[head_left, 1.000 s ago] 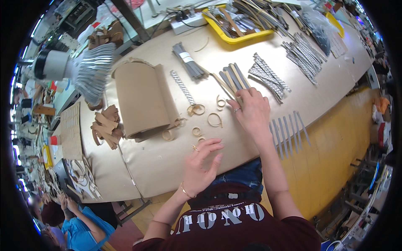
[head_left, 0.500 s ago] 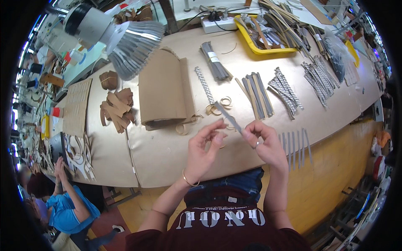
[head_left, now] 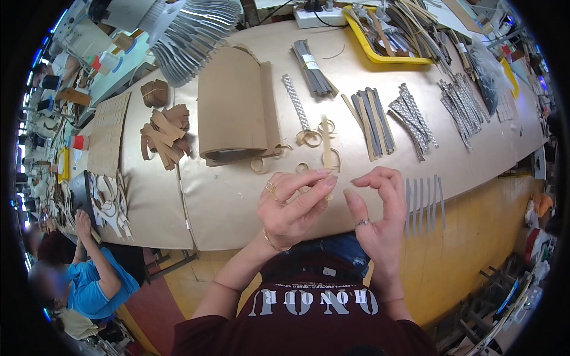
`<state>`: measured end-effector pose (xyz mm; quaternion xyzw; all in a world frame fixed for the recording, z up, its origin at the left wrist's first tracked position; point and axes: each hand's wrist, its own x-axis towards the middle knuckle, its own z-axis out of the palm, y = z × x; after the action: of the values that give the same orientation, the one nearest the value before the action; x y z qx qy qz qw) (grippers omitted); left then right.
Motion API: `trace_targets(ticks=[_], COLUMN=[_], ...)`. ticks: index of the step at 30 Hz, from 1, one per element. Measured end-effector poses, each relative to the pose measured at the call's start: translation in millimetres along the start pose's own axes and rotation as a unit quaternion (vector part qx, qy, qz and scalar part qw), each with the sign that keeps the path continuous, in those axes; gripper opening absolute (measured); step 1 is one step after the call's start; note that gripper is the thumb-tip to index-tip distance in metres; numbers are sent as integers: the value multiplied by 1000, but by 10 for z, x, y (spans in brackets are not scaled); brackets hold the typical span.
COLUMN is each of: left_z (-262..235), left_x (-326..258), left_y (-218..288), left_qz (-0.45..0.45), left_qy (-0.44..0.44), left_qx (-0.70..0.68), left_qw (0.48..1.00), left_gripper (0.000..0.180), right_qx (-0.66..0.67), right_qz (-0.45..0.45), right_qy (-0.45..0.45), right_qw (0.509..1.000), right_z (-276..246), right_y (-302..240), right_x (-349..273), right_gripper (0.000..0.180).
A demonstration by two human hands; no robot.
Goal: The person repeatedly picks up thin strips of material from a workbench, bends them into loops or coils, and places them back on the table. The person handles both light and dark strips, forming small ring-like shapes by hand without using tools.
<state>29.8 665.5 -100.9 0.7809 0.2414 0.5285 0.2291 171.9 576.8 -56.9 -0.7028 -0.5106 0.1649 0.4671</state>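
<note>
Currently the left hand (head_left: 291, 204) pinches a tan strip (head_left: 327, 149); the right hand (head_left: 383, 222) gapes in a loose curve nearby.

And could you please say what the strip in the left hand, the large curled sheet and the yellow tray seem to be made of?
Strip: thin, pale tan, possibly paper or leather; blur leaves it open. Curled sheet: probably cardboard, matte brown, holding a stiff curve. Yellow tray: likely plastic, smooth and evenly coloured.

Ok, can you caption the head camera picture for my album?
Left hand pinches a tan strip; open right hand hovers beside it.
</note>
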Motion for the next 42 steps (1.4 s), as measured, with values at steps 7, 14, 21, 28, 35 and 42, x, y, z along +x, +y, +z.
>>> trace_targets(ticks=[7, 14, 21, 28, 35, 42], left_z=[19, 103, 724, 648, 449, 435], left_x=[-21, 54, 59, -128, -58, -79], left_y=[36, -91, -307, -280, -231, -264], left_qz=[43, 105, 9, -26, -68, -81], left_qy=[-28, -70, -399, -373, -336, -278], left_qx=[40, 55, 205, 143, 110, 67], left_qw=[998, 991, 894, 916, 933, 955], left_gripper=[43, 43, 47, 45, 43, 38], right_qx=[200, -41, -294, -207, -218, -195], right_qz=[89, 43, 118, 224, 236, 54], right_qy=[-83, 28, 70, 10, 82, 151], right_qw=[972, 998, 946, 952, 943, 968], right_z=[-39, -71, -65, 49, -27, -46], right_y=[-119, 451, 1166, 1035, 923, 1179], right_x=[-41, 168, 575, 683, 626, 453], right_gripper=[12, 16, 35, 31, 27, 20])
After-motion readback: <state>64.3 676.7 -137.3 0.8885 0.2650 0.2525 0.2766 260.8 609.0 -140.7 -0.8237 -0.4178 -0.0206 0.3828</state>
